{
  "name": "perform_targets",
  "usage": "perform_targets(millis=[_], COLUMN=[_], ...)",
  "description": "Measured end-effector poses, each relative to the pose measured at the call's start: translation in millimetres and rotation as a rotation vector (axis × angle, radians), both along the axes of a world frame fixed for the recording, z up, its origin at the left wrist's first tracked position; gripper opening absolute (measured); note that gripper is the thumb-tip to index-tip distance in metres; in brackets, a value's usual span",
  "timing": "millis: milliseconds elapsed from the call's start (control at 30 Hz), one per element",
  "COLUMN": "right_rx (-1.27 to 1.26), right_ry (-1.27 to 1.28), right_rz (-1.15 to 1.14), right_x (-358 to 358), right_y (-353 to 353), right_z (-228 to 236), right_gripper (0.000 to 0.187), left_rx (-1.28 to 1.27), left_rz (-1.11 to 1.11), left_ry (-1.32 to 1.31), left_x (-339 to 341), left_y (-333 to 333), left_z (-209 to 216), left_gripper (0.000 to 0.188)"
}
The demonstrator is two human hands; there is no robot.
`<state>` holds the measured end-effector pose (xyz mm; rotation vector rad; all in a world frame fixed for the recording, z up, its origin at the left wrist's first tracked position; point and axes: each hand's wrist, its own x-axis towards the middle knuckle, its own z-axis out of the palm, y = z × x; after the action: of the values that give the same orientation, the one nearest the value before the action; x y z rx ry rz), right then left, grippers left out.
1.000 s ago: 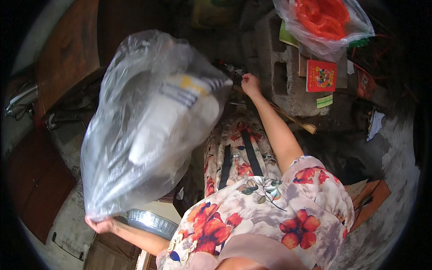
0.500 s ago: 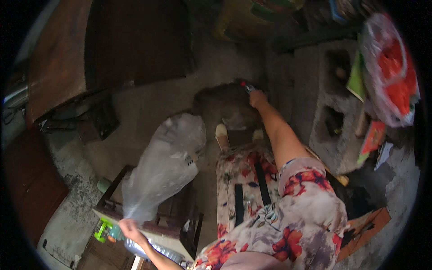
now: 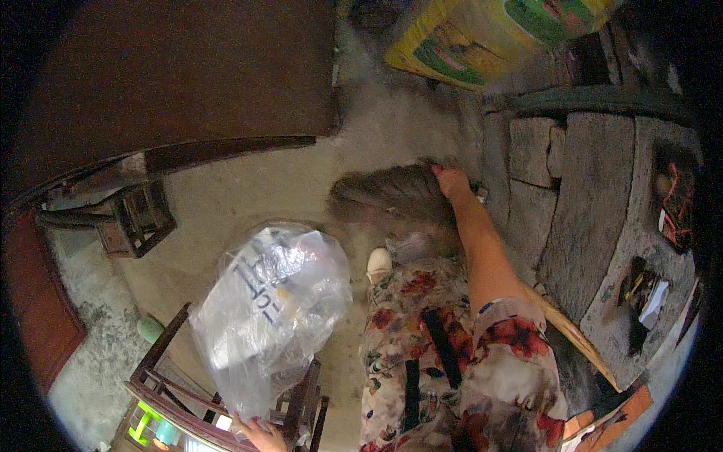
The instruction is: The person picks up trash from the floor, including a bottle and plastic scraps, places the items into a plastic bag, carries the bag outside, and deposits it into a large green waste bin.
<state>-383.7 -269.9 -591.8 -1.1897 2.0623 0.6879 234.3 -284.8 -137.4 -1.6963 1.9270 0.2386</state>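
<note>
My left hand [image 3: 258,435], low in the view, is closed on the gathered neck of a large clear plastic bag [image 3: 241,331]. The bag bulges away from the hand, with dark printing on it and pale contents I cannot make out. My right arm reaches forward. The right hand [image 3: 450,182] is closed at the right edge of a dark brown, streaky-textured thing [image 3: 388,194] low in front of me, whose kind is unclear. What sits inside its fingers is hidden. Crumpled clear plastic [image 3: 410,245] lies just nearer to me.
Under the bag stands a dark wooden stool or chair [image 3: 154,361], with a bright green item [image 3: 143,423] beside it. A small wooden stool [image 3: 139,218] stands at left below a brown table [image 3: 188,75]. Concrete blocks [image 3: 595,211] line the right; a yellow sack [image 3: 497,41] stands far ahead.
The view has shifted forward and right. My right hand has moved onto the dark thing's edge; the red-tipped metal item it held no longer shows. My left hand still holds the bag.
</note>
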Motion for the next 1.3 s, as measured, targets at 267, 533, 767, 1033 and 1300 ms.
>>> perform_targets(millis=[267,533,767,1033,1300], right_rx=[-0.042,-0.279,-0.642,-1.033,-1.041], right_ry=[-0.056,0.144,-0.012,-0.332,0.465], right_rz=[0.081,-0.173,-0.49,-0.938,-1.043], right_x=[8,28,116,211,381], right_y=[16,26,-25,154,403], right_z=[6,164,375,621,701], right_gripper=[0.031,0.015,0.037,0.029,0.037], left_rx=[0.133,-0.129,-0.077,0.018,0.524], left_rz=[0.112,0.013,-0.496,-1.013,-1.555], left_ry=[-0.017,0.535,0.843,1.169,1.444], left_x=[-36,-38,-173,-296,-246], left_y=[-22,-15,-51,-1,221], left_z=[32,60,73,149,186], left_gripper=[0.058,0.053,0.055,0.084,0.062])
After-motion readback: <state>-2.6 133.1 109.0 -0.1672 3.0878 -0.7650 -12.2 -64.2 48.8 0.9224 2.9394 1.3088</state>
